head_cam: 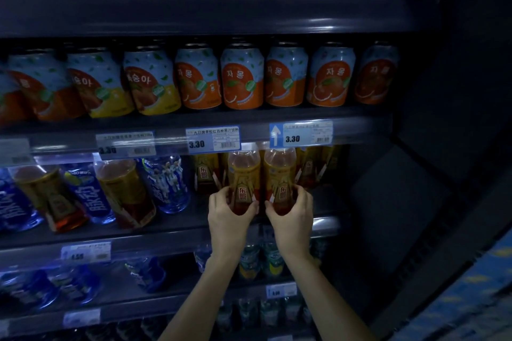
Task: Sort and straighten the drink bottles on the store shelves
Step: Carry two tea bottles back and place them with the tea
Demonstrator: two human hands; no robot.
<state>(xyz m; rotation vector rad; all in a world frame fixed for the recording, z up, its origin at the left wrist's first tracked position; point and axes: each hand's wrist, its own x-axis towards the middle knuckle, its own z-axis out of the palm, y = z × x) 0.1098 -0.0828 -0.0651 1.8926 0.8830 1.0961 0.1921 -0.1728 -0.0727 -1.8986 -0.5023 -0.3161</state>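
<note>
Left grip [228, 219] clasps amber plastic yellow-labelled bottle [243, 174], right grip [292, 219] its twin [279, 171] alongside; likely squaring pair, labels forward, on dark metal shelf [171, 232].

At frame centre, the price-tag rail [213, 139] overhung the amber tea bottles [243, 171], closing off their tops. Bare shelf [182, 225] lay open in front of them at lower centre; blue bottles [166, 183] crowded the left.
</note>
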